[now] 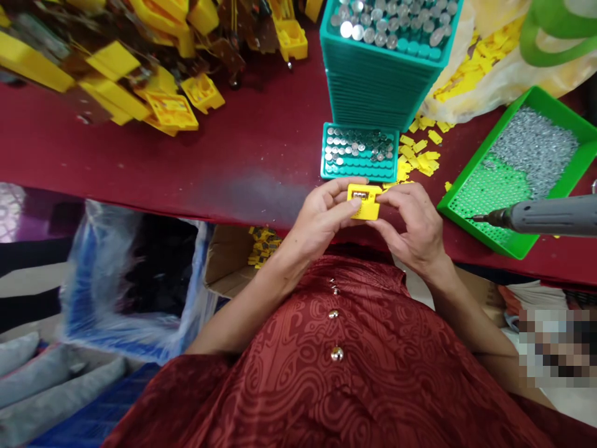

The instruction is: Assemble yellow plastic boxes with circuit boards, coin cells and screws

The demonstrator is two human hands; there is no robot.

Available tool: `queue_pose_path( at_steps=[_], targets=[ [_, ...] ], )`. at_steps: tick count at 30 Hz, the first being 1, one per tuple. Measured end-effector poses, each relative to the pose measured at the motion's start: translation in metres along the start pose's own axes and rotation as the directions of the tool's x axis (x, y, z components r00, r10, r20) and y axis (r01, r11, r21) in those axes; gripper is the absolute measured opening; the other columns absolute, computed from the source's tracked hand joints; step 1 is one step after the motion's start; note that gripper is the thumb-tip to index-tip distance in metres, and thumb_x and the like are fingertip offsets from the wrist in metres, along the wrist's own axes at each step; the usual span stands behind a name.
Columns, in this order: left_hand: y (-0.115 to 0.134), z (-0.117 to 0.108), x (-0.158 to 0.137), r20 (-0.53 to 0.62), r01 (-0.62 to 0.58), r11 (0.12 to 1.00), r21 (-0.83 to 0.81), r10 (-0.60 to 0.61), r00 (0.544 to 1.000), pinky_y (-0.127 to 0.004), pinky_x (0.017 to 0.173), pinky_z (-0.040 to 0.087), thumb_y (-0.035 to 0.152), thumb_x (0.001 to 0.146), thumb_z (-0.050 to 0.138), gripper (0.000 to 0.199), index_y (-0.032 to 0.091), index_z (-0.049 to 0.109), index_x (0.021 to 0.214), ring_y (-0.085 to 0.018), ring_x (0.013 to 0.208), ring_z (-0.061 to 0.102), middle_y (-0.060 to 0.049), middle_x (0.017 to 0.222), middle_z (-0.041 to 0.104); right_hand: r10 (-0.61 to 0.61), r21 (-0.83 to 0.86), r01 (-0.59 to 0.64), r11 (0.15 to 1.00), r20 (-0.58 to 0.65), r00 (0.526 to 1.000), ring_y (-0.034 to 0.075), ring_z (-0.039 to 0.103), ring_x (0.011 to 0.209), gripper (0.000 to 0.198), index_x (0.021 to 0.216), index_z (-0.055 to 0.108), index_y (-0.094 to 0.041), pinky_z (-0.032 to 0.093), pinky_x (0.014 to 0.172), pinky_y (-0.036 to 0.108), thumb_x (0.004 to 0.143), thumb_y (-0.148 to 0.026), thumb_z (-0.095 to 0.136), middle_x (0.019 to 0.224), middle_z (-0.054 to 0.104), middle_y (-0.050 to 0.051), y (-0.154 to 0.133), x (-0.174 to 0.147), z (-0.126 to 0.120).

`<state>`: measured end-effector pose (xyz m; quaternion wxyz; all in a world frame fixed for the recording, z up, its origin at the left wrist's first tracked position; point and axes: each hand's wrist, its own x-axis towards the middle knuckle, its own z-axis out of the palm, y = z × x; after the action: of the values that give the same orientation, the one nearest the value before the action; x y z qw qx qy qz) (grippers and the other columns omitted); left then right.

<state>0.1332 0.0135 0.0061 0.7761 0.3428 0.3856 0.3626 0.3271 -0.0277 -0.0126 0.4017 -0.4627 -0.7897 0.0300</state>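
In the head view, pinches a small yellow casing (372, 212) between the thumb and fingers of the left hand (321, 214), near the front edge of a dark red table (261, 149). Rests the left thumb on its face, just beside a recess with small silvery cells (360, 195) inside. Curls the right hand (415, 230) in from the other side, setting bent fingers at the casing's right edge, with the thumb spread below, near its lower corner; cannot tell about any small piece between those fingertips.

Just beyond the hands, shows a teal tray (373, 168) with rows of silvery discs (342, 150), and behind it a tall stack of teal trays (373, 87). To the right, shows loose yellow pieces (424, 162), a green bin (571, 121) with small metal parts (536, 146), and a grey screwdriver (550, 216) reaching over the bin.

Farther left on the table, shows a heap of yellow housings (170, 112) with brown boards. Below the table edge, shows a cardboard box (226, 267) and a plastic-lined blue crate (77, 308).
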Motion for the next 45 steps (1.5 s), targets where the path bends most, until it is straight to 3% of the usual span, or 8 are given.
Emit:
queue_pose_path(
  at_steps=[5,11,14,17,21,27,35,45],
  targets=[
    [-0.001,0.003,0.001,-0.029,-0.033,0.998,0.06,0.035,0.999,-0.023,0.076,0.062,0.026,0.085,0.073,0.027,0.015,0.073,0.11,-0.012,0.083,0.074,-0.005,0.101,0.082,0.065,0.082,-0.067,0.994,0.028,0.997,0.02,0.071,0.102,0.023,0.122,0.062,-0.022,0.064,0.088,0.037,0.102,-0.032,0.07,0.11,0.073,0.007,-0.004,-0.005,-0.001],
    [-0.001,0.011,-0.003,-0.088,-0.02,0.99,0.141,0.033,0.996,-0.026,0.077,0.062,0.025,0.085,0.071,0.031,0.015,0.074,0.114,-0.014,0.086,0.074,-0.005,0.104,0.081,0.245,0.124,-0.239,0.963,-0.039,0.969,0.024,0.071,0.106,0.023,0.125,0.064,-0.028,0.066,0.087,0.044,0.103,-0.025,0.065,0.113,0.073,0.008,-0.018,-0.004,-0.006],
    [-0.001,0.013,-0.004,-0.07,-0.004,0.985,0.17,0.016,0.997,-0.028,0.085,0.062,0.021,0.082,0.072,0.033,0.015,0.072,0.115,-0.016,0.094,0.076,-0.007,0.109,0.082,0.33,0.153,-0.32,0.935,-0.042,0.943,0.024,0.071,0.108,0.025,0.123,0.069,-0.033,0.066,0.091,0.045,0.103,-0.019,0.062,0.116,0.074,0.008,-0.019,-0.001,-0.005],
    [-0.003,0.012,-0.003,-0.012,-0.034,0.984,0.175,0.036,0.999,-0.032,0.098,0.062,0.017,0.076,0.077,0.042,0.015,0.071,0.118,-0.02,0.108,0.077,-0.009,0.119,0.082,0.385,0.224,-0.369,0.902,-0.03,0.923,0.022,0.073,0.105,0.015,0.112,0.074,-0.028,0.066,0.09,0.044,0.102,-0.022,0.066,0.111,0.074,0.006,-0.016,0.002,-0.001],
    [-0.008,0.01,-0.001,0.02,-0.039,0.984,0.173,0.036,0.999,-0.038,0.109,0.059,0.02,0.078,0.08,0.049,0.014,0.069,0.125,-0.025,0.125,0.074,-0.013,0.135,0.079,0.465,0.289,-0.448,0.846,0.013,0.885,0.018,0.072,0.096,0.013,0.105,0.076,-0.021,0.063,0.081,0.035,0.096,-0.027,0.07,0.105,0.075,0.006,-0.012,0.006,0.005],
    [-0.014,0.01,-0.002,-0.022,-0.07,0.961,0.269,0.079,0.997,-0.037,0.111,0.058,0.023,0.082,0.083,0.053,0.014,0.069,0.132,-0.025,0.125,0.075,-0.013,0.137,0.079,0.556,0.353,-0.554,0.754,0.107,0.824,0.012,0.063,0.073,0.018,0.095,0.072,-0.018,0.052,0.063,0.028,0.088,-0.034,0.07,0.094,0.07,0.003,-0.01,0.013,0.01],
    [-0.012,0.01,-0.003,0.074,0.095,0.995,0.003,-0.095,0.993,-0.033,0.095,0.064,0.041,0.071,0.1,0.069,0.015,0.068,0.126,-0.022,0.104,0.081,-0.012,0.117,0.084,0.584,0.277,-0.597,0.753,0.137,0.8,0.01,0.056,0.066,0.014,0.084,0.064,-0.019,0.047,0.063,0.029,0.083,-0.032,0.067,0.082,0.061,-0.001,-0.01,0.018,0.008],
    [-0.013,0.01,-0.001,0.108,0.161,0.984,-0.08,-0.152,0.982,-0.037,0.1,0.066,0.035,0.072,0.099,0.061,0.015,0.074,0.124,-0.026,0.113,0.08,-0.012,0.123,0.083,0.57,0.257,-0.58,0.773,0.119,0.813,0.01,0.051,0.067,0.012,0.085,0.061,-0.02,0.045,0.064,0.029,0.083,-0.031,0.065,0.082,0.058,-0.001,-0.012,0.016,0.008]
  ],
)
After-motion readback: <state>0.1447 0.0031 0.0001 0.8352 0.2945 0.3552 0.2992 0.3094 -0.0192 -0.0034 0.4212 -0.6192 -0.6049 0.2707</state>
